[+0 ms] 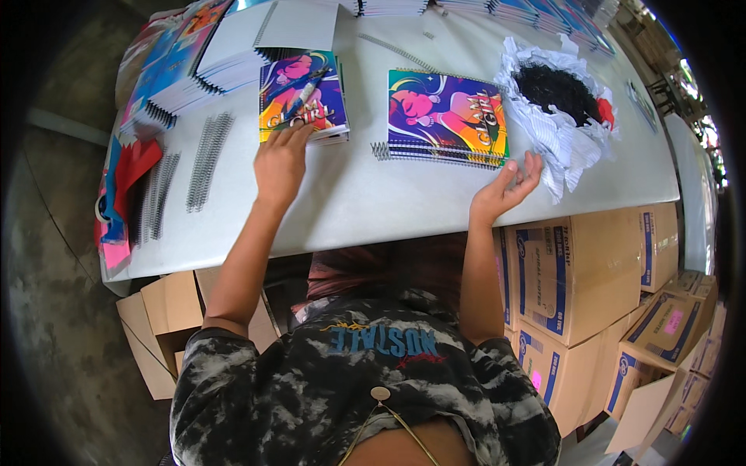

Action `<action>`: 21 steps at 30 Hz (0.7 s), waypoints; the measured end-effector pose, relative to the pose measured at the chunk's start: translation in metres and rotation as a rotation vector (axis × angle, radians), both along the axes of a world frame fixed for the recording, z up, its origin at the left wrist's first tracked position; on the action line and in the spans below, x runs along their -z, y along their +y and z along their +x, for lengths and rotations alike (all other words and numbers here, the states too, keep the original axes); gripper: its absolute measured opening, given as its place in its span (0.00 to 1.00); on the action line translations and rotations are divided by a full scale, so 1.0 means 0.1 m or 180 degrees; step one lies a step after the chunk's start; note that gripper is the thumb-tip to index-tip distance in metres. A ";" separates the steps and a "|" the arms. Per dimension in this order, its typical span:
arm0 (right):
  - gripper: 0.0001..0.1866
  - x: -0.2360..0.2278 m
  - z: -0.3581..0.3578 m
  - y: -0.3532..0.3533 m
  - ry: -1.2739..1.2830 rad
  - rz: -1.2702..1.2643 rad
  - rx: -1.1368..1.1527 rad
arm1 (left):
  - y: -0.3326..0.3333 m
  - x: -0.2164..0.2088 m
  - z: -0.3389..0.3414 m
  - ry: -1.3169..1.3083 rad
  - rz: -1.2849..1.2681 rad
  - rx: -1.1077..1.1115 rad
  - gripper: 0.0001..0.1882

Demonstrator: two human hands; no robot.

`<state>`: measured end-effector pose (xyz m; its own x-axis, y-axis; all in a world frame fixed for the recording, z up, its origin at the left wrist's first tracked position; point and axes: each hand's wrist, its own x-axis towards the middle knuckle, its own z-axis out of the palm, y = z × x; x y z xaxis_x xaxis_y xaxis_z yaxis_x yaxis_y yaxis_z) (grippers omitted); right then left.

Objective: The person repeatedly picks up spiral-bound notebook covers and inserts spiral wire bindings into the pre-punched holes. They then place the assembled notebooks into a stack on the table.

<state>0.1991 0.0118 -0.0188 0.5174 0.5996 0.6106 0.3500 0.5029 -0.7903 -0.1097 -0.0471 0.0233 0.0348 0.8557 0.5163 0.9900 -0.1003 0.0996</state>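
Observation:
My left hand (281,165) has its fingers bunched at the lower edge of a small stack of colourful notebooks (277,76), seeming to grip the top one. On that top cover lie a dark pen-like tool and a whitish one, side by side. To the right sits another pile of notebooks (443,110) with the same bright cover, wire coils along its upper and lower edges. My right hand (509,190) hovers by this pile's lower right corner, fingers loosely apart and nothing in them.
Loose wire coils (210,163) lie at the left, beside red and blue scraps (128,179). Crumpled white wrapping (571,155) with a black tangle (556,93) stands at the right. Bound stacks (179,85) line the far side. Cardboard boxes (583,279) crowd the table's right front.

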 end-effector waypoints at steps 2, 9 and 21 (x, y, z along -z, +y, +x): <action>0.20 -0.08 -0.06 -0.06 -0.0079 0.0196 0.0094 | 0.03 -0.23 -0.04 -0.0393 -0.0423 -0.0236 0.12; 0.20 -0.38 -0.35 -0.21 -0.0353 0.0599 -0.0427 | 0.09 -0.12 -0.13 0.0507 0.0118 0.0394 0.13; 0.14 0.01 -0.61 -0.60 -0.0668 0.0109 -0.1420 | 0.28 -0.66 -0.33 -0.0977 -0.1874 0.0139 0.13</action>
